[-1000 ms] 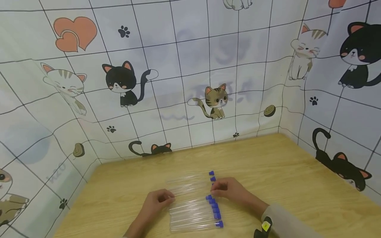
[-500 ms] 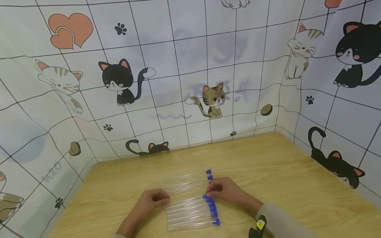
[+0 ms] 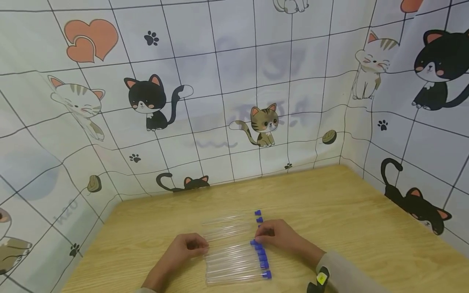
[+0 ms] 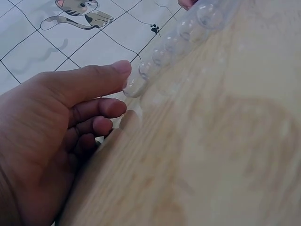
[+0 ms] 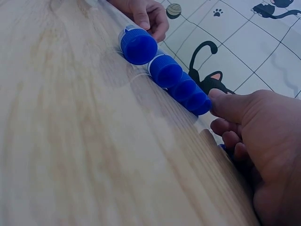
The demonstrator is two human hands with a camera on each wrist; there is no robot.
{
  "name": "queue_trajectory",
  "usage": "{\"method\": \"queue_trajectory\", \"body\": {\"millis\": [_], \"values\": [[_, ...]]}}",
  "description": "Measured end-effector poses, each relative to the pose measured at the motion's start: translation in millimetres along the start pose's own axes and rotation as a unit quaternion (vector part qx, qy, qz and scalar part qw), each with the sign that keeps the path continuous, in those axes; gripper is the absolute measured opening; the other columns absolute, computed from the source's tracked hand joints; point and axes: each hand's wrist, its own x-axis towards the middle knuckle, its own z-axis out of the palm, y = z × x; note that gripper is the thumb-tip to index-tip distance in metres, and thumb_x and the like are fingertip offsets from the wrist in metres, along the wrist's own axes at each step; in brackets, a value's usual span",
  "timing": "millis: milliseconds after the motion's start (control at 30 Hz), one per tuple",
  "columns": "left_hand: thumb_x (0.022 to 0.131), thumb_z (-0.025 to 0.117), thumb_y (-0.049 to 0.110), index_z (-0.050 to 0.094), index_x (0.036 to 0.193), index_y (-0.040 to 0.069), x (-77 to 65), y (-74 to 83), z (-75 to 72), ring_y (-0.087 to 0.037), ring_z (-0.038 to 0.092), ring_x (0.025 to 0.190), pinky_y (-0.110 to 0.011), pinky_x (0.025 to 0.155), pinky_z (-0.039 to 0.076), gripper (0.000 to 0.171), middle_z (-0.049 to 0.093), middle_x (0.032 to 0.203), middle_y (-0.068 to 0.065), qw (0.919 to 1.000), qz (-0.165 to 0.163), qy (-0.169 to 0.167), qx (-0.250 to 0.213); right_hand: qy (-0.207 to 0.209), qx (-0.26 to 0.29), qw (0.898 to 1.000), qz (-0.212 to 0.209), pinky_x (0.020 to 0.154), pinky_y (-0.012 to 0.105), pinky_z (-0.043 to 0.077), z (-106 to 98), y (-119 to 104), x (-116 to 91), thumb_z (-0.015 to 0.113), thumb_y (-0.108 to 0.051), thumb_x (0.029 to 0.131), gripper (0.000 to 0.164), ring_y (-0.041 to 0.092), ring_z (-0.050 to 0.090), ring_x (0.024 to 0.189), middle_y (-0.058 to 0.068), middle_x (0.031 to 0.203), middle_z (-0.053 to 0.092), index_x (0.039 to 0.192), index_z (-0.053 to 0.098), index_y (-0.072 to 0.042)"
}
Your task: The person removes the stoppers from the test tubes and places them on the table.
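Clear test tubes with blue caps lie side by side on the table, caps to the right. My left hand is at the rounded end of the farthest tube of the front group. Its thumb touches that end in the left wrist view, with the other fingers curled below. At the capped end is my right hand, its thumb against the blue cap in the right wrist view. Both hands appear to pinch this tube; each index finger's contact is hidden. Behind it lies another group of tubes, some caps hidden by the right hand.
The wooden table runs back to a white grid-patterned sheet printed with cats, which stands behind and at both sides. A dark strap with a yellow tag is on the right sleeve.
The whole view shifts slightly as the head moves. The hands stay at the two ends of the same test tube, and the tubes show no clear movement.
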Motion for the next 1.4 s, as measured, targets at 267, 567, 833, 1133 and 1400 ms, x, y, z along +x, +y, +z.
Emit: {"method": "queue_trajectory", "body": {"millis": [267, 567, 833, 1133, 1400], "values": [[0.086, 0.072, 0.012, 0.071, 0.099, 0.005, 0.5, -1.6, 1.2, -0.008, 0.056, 0.073, -0.024, 0.064, 0.048, 0.015, 0.065, 0.085, -0.005, 0.9994, 0.03, -0.012, -0.011, -0.005, -0.004, 1.0, 0.016, 0.078, 0.027, 0.047, -0.9, 3.1, -0.9, 0.067, -0.035, 0.089, 0.01, 0.009, 0.059, 0.085, -0.014, 0.089, 0.065, 0.094, 0.069, -0.026], [0.085, 0.072, 0.011, 0.071, 0.101, 0.004, -1.6, -0.6, -1.6, -0.009, 0.055, 0.074, -0.025, 0.064, 0.047, 0.018, 0.063, 0.084, -0.004, 0.9986, 0.042, -0.029, -0.009, -0.006, 0.002, 1.0, 0.004, 0.077, 0.026, 0.047, -0.9, -2.1, -2.5, 0.067, -0.03, 0.09, 0.011, 0.009, 0.06, 0.085, -0.013, 0.09, 0.066, 0.096, 0.07, -0.02], [0.086, 0.071, 0.012, 0.071, 0.104, 0.007, -4.2, 0.9, -8.2, -0.009, 0.054, 0.078, -0.025, 0.068, 0.047, 0.019, 0.063, 0.089, -0.011, 0.9973, 0.046, -0.054, -0.019, -0.006, 0.002, 1.0, -0.003, 0.076, 0.026, 0.047, 0.4, -1.0, -1.3, 0.067, -0.029, 0.089, 0.01, 0.009, 0.059, 0.084, -0.013, 0.09, 0.066, 0.095, 0.07, -0.021], [0.084, 0.073, 0.009, 0.07, 0.108, 0.007, -2.7, -2.5, -13.7, -0.013, 0.056, 0.08, -0.024, 0.07, 0.047, 0.024, 0.064, 0.091, -0.011, 0.9934, 0.079, -0.081, -0.015, -0.006, -0.008, 1.0, -0.013, 0.073, 0.025, 0.048, -1.0, -2.0, 0.1, 0.067, -0.029, 0.09, 0.01, 0.009, 0.059, 0.081, -0.013, 0.088, 0.066, 0.096, 0.07, -0.021], [0.083, 0.074, 0.011, 0.071, 0.107, 0.01, 0.2, -4.2, -13.5, -0.012, 0.055, 0.079, -0.024, 0.068, 0.047, 0.024, 0.063, 0.089, -0.006, 0.9939, 0.078, -0.077, 0.009, -0.002, 0.003, 1.0, -0.011, 0.071, 0.025, 0.047, -2.0, -3.3, -0.4, 0.068, -0.026, 0.089, 0.009, 0.009, 0.058, 0.08, -0.012, 0.089, 0.065, 0.096, 0.07, -0.02]]}}
